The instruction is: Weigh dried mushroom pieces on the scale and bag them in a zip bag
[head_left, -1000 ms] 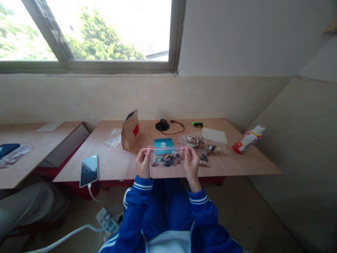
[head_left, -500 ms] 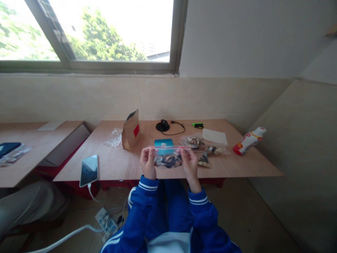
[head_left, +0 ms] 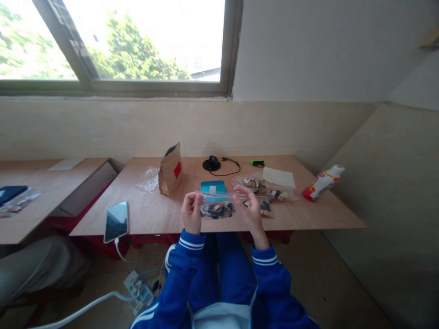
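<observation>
Head view is showing the left hand (head_left: pixel 192 211) pinching a clear zip bag (head_left: pixel 216 205) of dark pieces above the table (head_left: pixel 154 214) edge; the right hand (head_left: pixel 252 208) is gripping its top right.

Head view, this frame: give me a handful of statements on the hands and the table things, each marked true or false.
1. The left hand grips the clear zip bag at its left end. True.
2. The zip bag is empty. False: dark and pale pieces lie in it.
3. The brown paper bag stands upright on the table, left of the teal box. True.
4. The phone lies at the table's right edge. False: it lies near the left front corner, with a cable plugged in.
5. The white and red bottle lies on its side at the right of the table. True.
6. The right hand rests on the bottle. False: it is at the zip bag's right end.
</observation>
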`<state>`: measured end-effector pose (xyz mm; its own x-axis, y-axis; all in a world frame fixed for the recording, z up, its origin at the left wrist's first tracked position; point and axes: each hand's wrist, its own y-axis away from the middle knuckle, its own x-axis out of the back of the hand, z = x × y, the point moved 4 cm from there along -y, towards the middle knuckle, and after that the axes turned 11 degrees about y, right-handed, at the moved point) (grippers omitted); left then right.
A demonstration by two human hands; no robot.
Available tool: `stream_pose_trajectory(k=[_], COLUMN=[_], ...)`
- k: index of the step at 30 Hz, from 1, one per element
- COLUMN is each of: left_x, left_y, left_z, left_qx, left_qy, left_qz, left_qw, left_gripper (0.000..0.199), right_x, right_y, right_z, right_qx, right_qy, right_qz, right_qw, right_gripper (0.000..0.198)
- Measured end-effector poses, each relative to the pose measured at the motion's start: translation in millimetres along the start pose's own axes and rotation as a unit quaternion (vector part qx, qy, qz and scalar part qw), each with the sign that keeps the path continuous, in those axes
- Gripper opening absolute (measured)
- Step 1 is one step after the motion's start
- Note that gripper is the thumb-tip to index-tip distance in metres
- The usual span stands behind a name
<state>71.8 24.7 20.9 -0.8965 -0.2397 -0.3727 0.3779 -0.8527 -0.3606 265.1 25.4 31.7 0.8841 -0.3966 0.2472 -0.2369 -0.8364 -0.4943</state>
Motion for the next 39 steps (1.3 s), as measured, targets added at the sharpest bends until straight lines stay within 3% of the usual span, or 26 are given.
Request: stream_pose_trajectory(k=[2, 6, 9, 14, 20, 24, 29, 34, 39], left_x=[-2.8, -6.9, -4.6, 0.0, -0.8, -2.6, -7.7, -6.2, -4.4], left_y=[1.1, 3.6, 3.3, 3.0, 8.7, 9.6, 6.1, 5.6, 6.9], left_z=[-0.4, -3.8, -5.9, -5.1, 1.2, -1.5, -3.9, -8.0, -6.4], left_qx=[-0.007, -0.009, 0.01, 0.045, 0.016, 0.04, 0.034, 0.049, 0.045], left_qy=[-0.019, -0.045, -0.057, -0.061, -0.086, -0.094, -0.074, -0.073, -0.075], left_qz=[-0.03, -0.071, -0.067, -0.077, -0.084, -0.058, -0.058, -0.091, -0.109], left_qw=[0.999, 0.996, 0.996, 0.994, 0.993, 0.993, 0.995, 0.992, 0.99], left_gripper=[0.025, 0.022, 0.024, 0.03, 0.028, 0.028, 0.026, 0.026, 0.024], right_x=[2.5, -10.8, -19.4, -25.3, -29.7, -33.3, -36.8, -38.1, -40.2], right_y=[-7.2, -15.5, -18.2, -15.3, -8.5, -5.5, -5.1, -7.3, -6.7], right_z=[-11.8, -30.2, -32.0, -34.3, -34.8, -30.8, -28.7, -27.4, -31.0], right_qx=[0.085, 0.204, 0.203, 0.225, 0.252, 0.239, 0.236, 0.224, 0.241], right_qy=[0.092, 0.175, 0.188, 0.229, 0.253, 0.228, 0.215, 0.188, 0.194], right_qz=[-0.019, -0.139, -0.16, -0.125, -0.129, -0.159, -0.149, -0.109, -0.102], right_qw=[0.992, 0.953, 0.948, 0.939, 0.925, 0.93, 0.936, 0.95, 0.946], right_gripper=[0.037, 0.013, 0.013, 0.019, 0.019, 0.014, 0.017, 0.019, 0.024])
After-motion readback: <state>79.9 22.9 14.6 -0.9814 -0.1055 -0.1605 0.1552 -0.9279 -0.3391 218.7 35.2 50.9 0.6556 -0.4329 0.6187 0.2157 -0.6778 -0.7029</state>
